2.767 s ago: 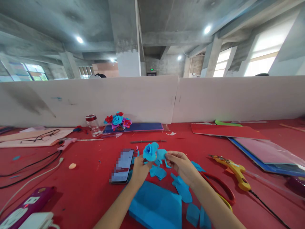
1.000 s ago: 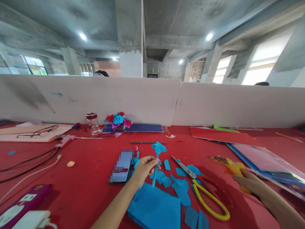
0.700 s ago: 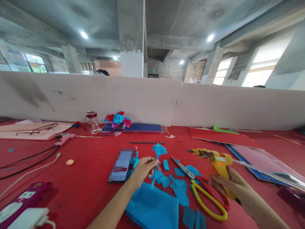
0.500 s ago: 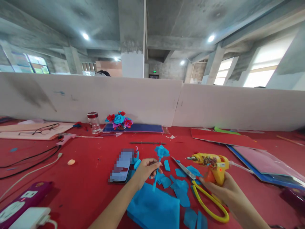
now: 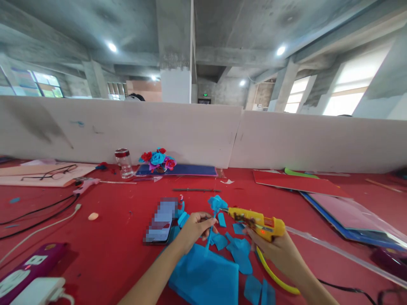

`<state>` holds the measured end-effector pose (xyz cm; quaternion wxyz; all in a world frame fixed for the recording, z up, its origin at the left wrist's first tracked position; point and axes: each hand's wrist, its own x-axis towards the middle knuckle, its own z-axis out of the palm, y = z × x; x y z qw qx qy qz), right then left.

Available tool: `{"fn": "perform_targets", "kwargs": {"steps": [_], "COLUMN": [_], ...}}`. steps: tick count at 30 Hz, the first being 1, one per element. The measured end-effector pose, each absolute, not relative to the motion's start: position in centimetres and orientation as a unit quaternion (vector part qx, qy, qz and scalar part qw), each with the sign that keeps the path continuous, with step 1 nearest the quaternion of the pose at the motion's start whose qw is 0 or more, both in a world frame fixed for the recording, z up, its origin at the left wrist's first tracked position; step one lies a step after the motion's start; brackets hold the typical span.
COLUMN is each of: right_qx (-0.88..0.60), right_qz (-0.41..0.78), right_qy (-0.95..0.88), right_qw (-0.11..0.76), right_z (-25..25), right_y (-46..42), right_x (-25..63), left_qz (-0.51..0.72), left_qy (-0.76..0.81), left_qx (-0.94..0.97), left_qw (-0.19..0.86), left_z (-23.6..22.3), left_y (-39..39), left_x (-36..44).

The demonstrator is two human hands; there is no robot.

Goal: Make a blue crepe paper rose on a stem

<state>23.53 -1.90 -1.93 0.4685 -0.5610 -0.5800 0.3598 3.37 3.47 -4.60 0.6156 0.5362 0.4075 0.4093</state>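
Between the fingers of my left hand point(image 5: 201, 225) is the thin stem of a blue paper flower point(image 5: 217, 203), held upright with its bloom at the top. My right hand point(image 5: 270, 245) grips a yellow hot glue gun point(image 5: 259, 221), its nozzle pointing left and at the underside of the bloom; whether it touches I cannot tell. A clear glue stick point(image 5: 343, 250) trails from the gun's back. Beneath my hands lie a folded blue sheet point(image 5: 210, 275) and several cut blue pieces point(image 5: 240, 254). Yellow-handled scissors point(image 5: 276, 277) are mostly hidden under my right hand.
A phone point(image 5: 162, 222) lies left of my left hand. Behind it stand a bouquet of paper flowers point(image 5: 158, 159) and a glass jar point(image 5: 124, 163). A purple power strip point(image 5: 34, 264) is at the lower left. Coloured sheets point(image 5: 343, 216) lie at the right, and a white partition point(image 5: 178, 133) runs behind.
My right hand has brought the glue gun leftward from above the scissors to the flower, tilting it. My left hand stays nearly still with the stem.
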Motion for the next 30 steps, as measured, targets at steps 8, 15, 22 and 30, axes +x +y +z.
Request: {"fn": "perform_targets", "kwargs": {"steps": [8,15,22,30], "right_qx": [-0.614,-0.634,-0.638,-0.629], "right_qz": [0.242,0.173,0.161,0.179], "right_qy": [-0.616,-0.638,-0.633,-0.632], "right_qw": [0.43,0.401,0.408,0.416], "right_z": [-3.5,-3.2,-3.2,-3.7], "right_y": [-0.6,-0.3,-0.5,-0.8], "right_x": [23.4,23.4,23.2,23.2], "left_qz": [0.407,0.404,0.402,0.401], "left_qy": [0.412,0.413,0.412,0.417], "left_qx": [0.531,0.533,0.54,0.539], "left_qw": [0.618,0.618,0.614,0.612], "left_z": [-4.5,-4.2,-4.3,-4.4], "left_y": [3.3,3.1,3.1,3.2], "left_x": [3.3,3.3,3.3,3.3]}}
